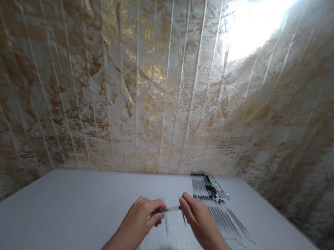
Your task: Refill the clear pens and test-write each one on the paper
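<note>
A slim pen with a clear barrel (173, 209) spans the gap between my two hands, above the white table. Thumb and fingers of my left hand (142, 214) are closed around its dark end. My right hand (198, 213) pinches its other end, where a small black part shows. A thin dark stick like a pen refill (184, 218) points down beside my right fingers; whether they hold it cannot be made out. Below the pen, a clear empty-looking tube (166, 225) lies on the table, partly covered by my left hand and the pen.
On the table (91, 202), several clear pens with dark ends (225, 219) lie in a row to the right. Behind them are another row of slim pens (199, 185) and a group of dark pens with a green label (212, 185). A patterned gold-and-silver curtain (146, 102) hangs behind.
</note>
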A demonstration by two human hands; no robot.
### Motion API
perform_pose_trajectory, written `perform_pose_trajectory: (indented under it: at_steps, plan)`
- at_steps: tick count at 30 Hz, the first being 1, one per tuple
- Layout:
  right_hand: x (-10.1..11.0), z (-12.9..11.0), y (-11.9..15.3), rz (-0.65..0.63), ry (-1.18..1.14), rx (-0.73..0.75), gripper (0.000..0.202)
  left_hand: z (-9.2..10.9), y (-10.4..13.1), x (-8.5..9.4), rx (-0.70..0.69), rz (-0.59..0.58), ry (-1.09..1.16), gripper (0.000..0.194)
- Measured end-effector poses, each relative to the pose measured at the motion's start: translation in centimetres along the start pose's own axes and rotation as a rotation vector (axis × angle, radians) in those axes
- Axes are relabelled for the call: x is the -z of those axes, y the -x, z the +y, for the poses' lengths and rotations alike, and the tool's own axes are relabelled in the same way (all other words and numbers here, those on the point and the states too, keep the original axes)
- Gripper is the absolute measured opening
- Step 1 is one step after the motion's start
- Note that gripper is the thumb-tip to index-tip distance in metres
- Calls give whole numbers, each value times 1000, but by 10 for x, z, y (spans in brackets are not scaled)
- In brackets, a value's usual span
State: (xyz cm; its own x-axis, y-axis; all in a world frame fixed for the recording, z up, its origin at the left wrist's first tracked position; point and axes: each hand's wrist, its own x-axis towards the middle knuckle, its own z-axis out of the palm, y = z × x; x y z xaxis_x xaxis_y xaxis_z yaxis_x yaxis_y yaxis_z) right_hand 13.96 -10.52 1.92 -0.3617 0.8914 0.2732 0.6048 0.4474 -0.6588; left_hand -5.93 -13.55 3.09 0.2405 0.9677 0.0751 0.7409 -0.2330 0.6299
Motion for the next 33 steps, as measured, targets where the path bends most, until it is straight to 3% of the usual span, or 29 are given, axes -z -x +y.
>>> perform_pose_trajectory:
  at_steps: [4, 9, 14, 19, 22, 27, 33]
  plan:
    - [1, 0, -2, -6, 23, -68, 51, -1, 1, -1, -6, 10, 15, 16]
    - [3, -1, 0, 0, -8, 27, 37, -1, 1, -1, -1, 21, 10, 16]
    - [-1, 0, 1, -2, -73, -75, 51, 3, 2, -1, -12, 16, 21, 17]
    - [4, -2, 1, 8, -46, -21, 45, 3, 2, -2, -25, 18, 21, 16]
    - [1, 1, 1, 12, -50, -85, 54, 4, 3, -4, -32, 14, 5, 17]
    - [0, 4, 2, 22, -247, -139, 60, 11, 4, -6, -33, 53, 29, 18]
    - [5, 5, 1, 50, -266, -132, 61, 13, 6, -9, -71, 150, 1, 17]
